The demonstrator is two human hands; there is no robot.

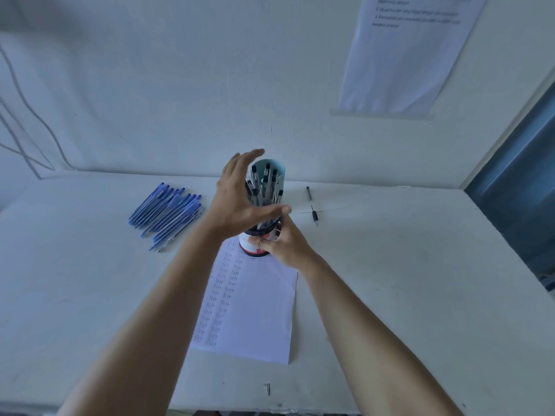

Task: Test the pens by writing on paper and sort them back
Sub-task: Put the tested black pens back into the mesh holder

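A white cup [253,246] with a black and red label stands at the far end of the paper [258,310]. Several black-capped pens [265,187] stick out of the cup. My right hand [282,244] grips the cup low on its right side. My left hand [237,196] is open, fingers spread, cupped around the left side of the pens; whether it touches them I cannot tell. The paper carries two columns of the handwritten word "test". Several blue pens [168,211] lie in a pile on the table to the left.
A black pen cap [309,193] and a short black pen part [314,216] lie right of the cup. The white table [390,280] meets a white wall; a printed sheet [411,52] hangs upper right. Cables [27,115] run down the wall at left.
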